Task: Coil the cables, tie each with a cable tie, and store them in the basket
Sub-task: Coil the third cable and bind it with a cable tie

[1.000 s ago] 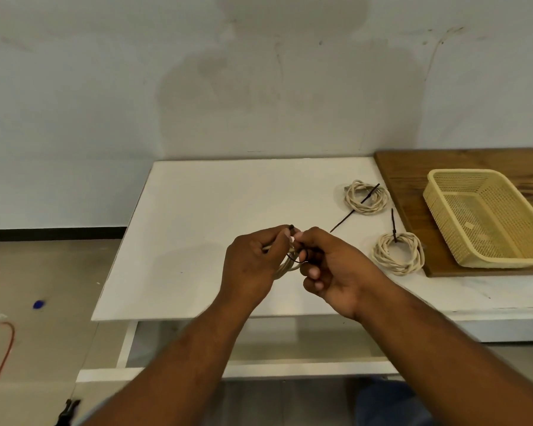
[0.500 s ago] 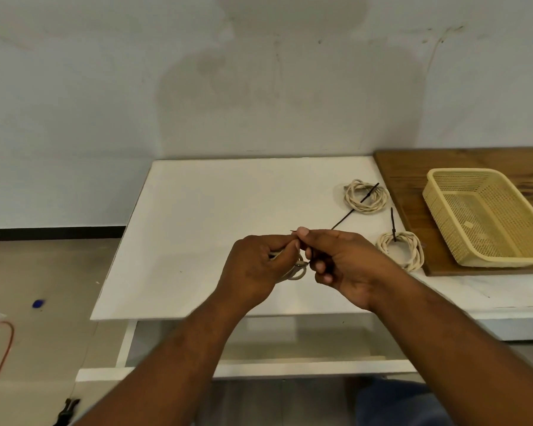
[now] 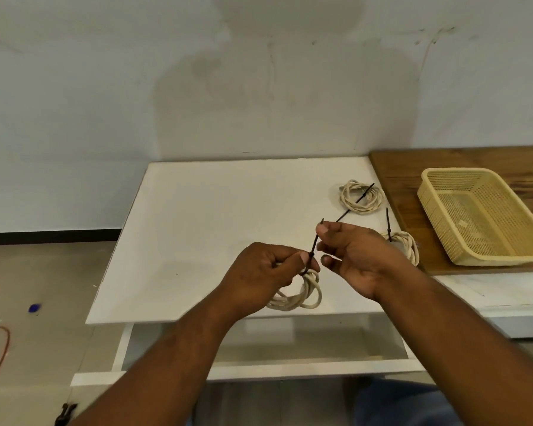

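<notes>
The left hand gripped a coil of cream cable, fingers curled round its upper loops, thumb pressed beside the head of a black cable tie. The coil hung well left of the basket and nearer the person than it. The tie was looped round the coil, and its thin, straight tail ran up and away from the person, leaning slightly toward the basket. The right hand pinched that tail just below its tip between thumb and forefinger, the other fingers loosely bent.

The cable looked smooth and rope-like, wound in a few round loops. The basket was pale yellow plastic, rectangular, with perforated walls and a rounded rim. Left of it lay two more cream coils, each with a black tie: the far coil and the near coil, the latter partly hidden behind the right hand.
</notes>
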